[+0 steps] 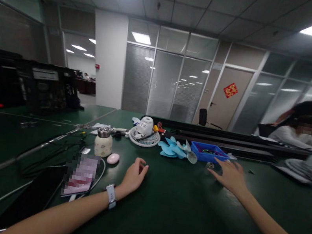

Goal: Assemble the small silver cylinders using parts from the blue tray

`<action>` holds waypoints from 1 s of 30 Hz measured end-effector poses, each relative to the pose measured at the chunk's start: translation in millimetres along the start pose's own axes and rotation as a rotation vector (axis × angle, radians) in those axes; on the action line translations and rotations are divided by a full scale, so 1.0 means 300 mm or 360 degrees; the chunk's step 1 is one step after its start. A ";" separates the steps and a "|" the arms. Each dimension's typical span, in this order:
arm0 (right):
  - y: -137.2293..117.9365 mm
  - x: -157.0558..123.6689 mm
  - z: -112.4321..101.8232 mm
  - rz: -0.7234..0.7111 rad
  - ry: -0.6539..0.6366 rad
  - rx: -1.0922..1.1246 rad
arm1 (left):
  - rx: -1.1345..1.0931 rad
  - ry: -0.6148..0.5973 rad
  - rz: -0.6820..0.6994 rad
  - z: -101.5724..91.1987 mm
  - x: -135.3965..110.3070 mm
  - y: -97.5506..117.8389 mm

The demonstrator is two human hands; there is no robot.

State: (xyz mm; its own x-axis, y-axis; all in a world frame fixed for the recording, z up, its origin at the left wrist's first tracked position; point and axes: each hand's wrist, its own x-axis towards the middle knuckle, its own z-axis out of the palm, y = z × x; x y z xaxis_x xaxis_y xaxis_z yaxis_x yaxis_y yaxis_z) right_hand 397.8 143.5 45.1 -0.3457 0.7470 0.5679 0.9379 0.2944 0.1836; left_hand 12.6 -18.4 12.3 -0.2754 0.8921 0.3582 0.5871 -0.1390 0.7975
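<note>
My left hand (134,177), with a watch (110,196) on its wrist, rests on the green table, fingers loosely curled, a small gap by the thumb, nothing visible in them. To its left are a pale pink oval object (113,159) and a cream patterned bottle (103,145) with a metal lid. My right hand (231,175) reaches forward with fingers spread and holds nothing. Just beyond its thumb is a small, round, clear object (210,165), its kind unclear. Behind that hand stands a blue tray (207,158) of small parts. Blue fan blades (173,148) lie left of the tray.
A white fan head (144,126) sits on a round fan grille (143,141) at the back. A phone (81,176), a black flat device (32,196) and cables lie at left. Long black bars (224,140) line the far side. People (305,134) sit at the right.
</note>
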 end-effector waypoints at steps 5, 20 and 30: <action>-0.066 0.094 0.026 -0.0124 -0.0343 0.0125 | 0.0012 -0.0020 0.0019 0.001 -0.003 -0.008; -0.665 -0.072 -0.276 -0.0564 -0.0498 0.1722 | -0.0105 -0.0072 0.0455 -0.032 -0.026 0.095; -0.696 -0.109 -0.253 -0.0466 -0.0415 0.1682 | -0.0261 -0.0238 0.0359 0.005 -0.038 0.154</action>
State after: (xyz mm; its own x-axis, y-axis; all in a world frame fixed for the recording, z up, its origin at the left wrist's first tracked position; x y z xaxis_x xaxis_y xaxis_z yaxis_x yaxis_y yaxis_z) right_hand 215.8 12.3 49.1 -0.6600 0.6317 0.4066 0.3665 0.7432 -0.5598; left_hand 44.1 -34.4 44.2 -0.0302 0.8825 0.4693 0.4868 -0.3971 0.7781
